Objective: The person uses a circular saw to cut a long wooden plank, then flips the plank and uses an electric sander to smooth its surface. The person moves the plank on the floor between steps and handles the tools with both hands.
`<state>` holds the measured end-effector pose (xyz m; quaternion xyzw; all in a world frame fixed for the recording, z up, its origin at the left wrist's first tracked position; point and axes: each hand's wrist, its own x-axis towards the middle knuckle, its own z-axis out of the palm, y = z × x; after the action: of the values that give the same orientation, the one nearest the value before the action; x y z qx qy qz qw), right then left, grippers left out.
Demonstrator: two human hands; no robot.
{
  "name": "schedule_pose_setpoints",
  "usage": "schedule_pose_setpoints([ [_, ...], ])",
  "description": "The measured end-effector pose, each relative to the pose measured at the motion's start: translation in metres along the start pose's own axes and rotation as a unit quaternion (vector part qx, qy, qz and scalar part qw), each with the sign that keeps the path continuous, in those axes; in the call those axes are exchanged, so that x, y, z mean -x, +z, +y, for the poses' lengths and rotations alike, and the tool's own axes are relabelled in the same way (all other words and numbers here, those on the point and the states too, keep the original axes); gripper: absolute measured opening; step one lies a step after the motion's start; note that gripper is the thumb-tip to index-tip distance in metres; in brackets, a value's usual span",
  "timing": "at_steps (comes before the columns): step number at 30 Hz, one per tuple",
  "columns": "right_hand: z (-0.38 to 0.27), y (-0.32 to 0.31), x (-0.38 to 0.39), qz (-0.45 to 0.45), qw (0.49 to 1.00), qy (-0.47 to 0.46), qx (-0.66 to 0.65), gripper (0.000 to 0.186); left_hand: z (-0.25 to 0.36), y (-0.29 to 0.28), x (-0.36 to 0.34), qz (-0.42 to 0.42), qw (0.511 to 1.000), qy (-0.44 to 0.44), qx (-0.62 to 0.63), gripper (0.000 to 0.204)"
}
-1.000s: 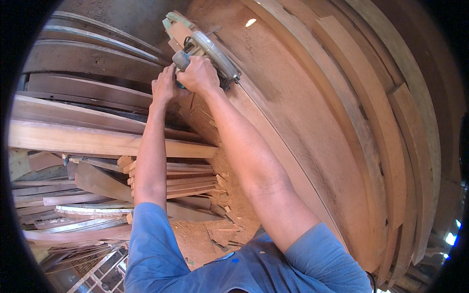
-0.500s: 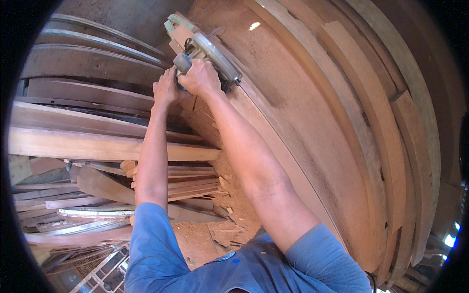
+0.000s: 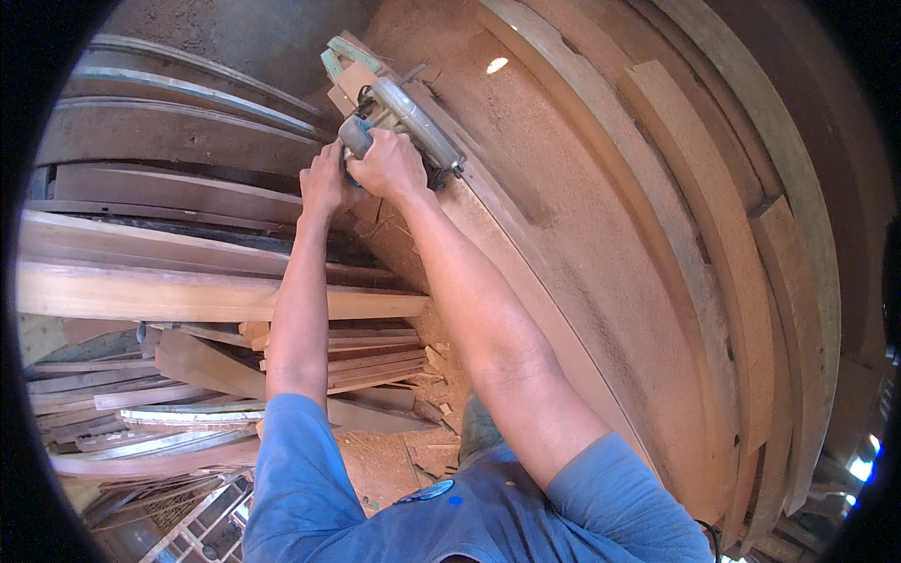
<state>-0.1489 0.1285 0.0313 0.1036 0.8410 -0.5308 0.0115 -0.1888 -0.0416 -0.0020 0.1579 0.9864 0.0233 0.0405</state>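
A circular saw (image 3: 413,117) with a silver blade guard rests at the far end of a long plank (image 3: 530,281). My right hand (image 3: 389,167) is closed around its handle, beside the grey-blue motor housing. Against the saw's left side, my left hand (image 3: 324,183) is curled, its fingertips partly hidden by the tool. A thin dark line runs along the plank from the saw back toward my body. The blade itself is covered by the guard and cannot be seen.
Sawdust coats the wide board (image 3: 601,272) right of the plank. Long thick beams (image 3: 709,188) lie beyond it. At left are stacked boards, including a pale one (image 3: 141,289), with offcuts (image 3: 375,361) nearer me. Wood chips litter the ground (image 3: 385,460). A metal frame (image 3: 202,525) stands lower left.
The whole view has shifted slightly, so the scene sits a little lower. Part of my leg now shows below my right arm. Both hands keep their hold on the saw.
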Motion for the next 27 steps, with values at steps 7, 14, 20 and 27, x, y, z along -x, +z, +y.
schedule_pose_setpoints([
  [7,0.002,0.002,-0.007,0.028,0.999,-0.007,-0.02,0.041,0.001,0.0,-0.01,-0.001,1.0,0.0,0.005,0.104],
  [14,0.005,0.006,-0.008,0.053,0.998,-0.026,-0.022,0.04,0.001,-0.004,-0.013,-0.009,1.0,0.007,0.014,0.103],
  [20,-0.001,0.001,-0.005,0.035,0.999,-0.011,-0.035,0.038,-0.005,0.0,-0.011,0.01,0.999,0.028,0.025,0.103],
  [27,-0.002,0.003,-0.011,0.036,0.998,-0.002,-0.043,0.038,-0.003,-0.007,-0.016,-0.001,0.999,0.021,0.024,0.102],
])
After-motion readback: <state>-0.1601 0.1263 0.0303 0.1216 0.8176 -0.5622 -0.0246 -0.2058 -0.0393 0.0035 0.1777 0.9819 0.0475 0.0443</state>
